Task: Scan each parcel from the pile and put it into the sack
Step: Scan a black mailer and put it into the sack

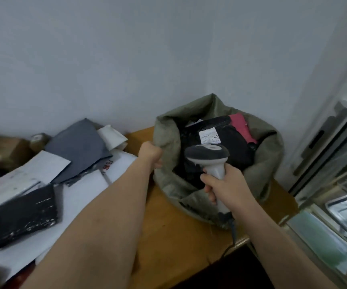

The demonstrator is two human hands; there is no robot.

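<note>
Right hand [227, 184] grips scanner [209, 158]; left hand [150, 153] pinches sack [270, 147] rim.

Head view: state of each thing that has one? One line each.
Sack: open, upright on the table, parcels inside.
Black parcel: in the sack, label up.
Red parcel: in the sack, partly covered.
Scanner: held above the sack mouth.
Left hand: grips the sack rim.
Right hand: grips the scanner handle.
Parcel pile: loose heap, untouched.

White label [208, 136] on black parcel [220, 142]: print illegible.
</note>
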